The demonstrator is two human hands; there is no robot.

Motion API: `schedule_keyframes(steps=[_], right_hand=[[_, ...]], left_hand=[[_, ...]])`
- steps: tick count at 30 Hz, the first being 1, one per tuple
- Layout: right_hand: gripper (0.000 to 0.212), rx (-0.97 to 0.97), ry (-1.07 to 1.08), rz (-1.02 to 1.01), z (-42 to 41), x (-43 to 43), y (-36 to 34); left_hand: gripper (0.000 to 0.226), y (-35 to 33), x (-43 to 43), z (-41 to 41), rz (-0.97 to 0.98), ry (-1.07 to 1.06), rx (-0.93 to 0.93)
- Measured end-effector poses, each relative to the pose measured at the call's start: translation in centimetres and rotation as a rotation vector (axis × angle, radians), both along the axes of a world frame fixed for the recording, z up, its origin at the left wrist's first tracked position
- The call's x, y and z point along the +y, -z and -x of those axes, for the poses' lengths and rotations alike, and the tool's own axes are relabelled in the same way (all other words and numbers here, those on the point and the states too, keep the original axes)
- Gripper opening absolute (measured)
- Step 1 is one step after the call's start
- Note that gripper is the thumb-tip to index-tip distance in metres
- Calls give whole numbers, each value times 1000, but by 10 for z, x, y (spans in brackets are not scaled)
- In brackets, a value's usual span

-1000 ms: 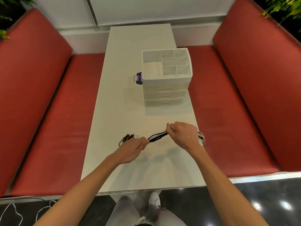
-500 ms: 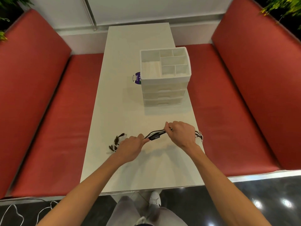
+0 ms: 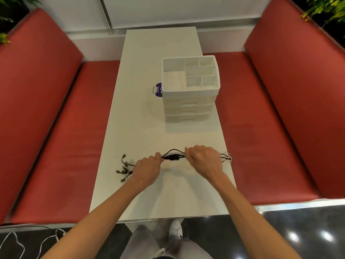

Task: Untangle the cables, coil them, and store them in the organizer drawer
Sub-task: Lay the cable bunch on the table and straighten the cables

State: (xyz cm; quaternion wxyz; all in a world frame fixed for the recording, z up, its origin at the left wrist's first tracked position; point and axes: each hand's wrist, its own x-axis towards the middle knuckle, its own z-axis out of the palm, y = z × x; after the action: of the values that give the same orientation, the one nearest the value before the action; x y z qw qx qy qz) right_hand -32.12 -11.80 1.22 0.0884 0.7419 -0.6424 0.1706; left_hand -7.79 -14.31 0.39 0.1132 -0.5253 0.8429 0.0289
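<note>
Left hand, right hand spread wider apart; both curled, gripping cables taut between fingers. Plug ends trail beyond left fingers. Best: slide grip slowly.

- cables: black, with a few white strands at the ends
- organizer: plain white, drawer fronts creamier
- bench: plain off-white
- label: purple with white print
- seats: plain red
- floor: glossy black, dotted with bright reflections
- trousers: grey
- shoe: white
- leaves: green and yellow-green
</note>
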Motion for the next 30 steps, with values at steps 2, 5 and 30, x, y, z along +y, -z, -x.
schedule_keyframes(steps=[2,5,30], right_hand=[[47,49,-86,55,-22,16,8],[45,52,-78,38,-15,19,16],[93,194,-23,-637,141,13,32]], left_hand=[[36,1,-1,3,-53,-76,-54],[36,2,-2,-3,-38,-106,-8],[49,35,11,6,125,295,73]])
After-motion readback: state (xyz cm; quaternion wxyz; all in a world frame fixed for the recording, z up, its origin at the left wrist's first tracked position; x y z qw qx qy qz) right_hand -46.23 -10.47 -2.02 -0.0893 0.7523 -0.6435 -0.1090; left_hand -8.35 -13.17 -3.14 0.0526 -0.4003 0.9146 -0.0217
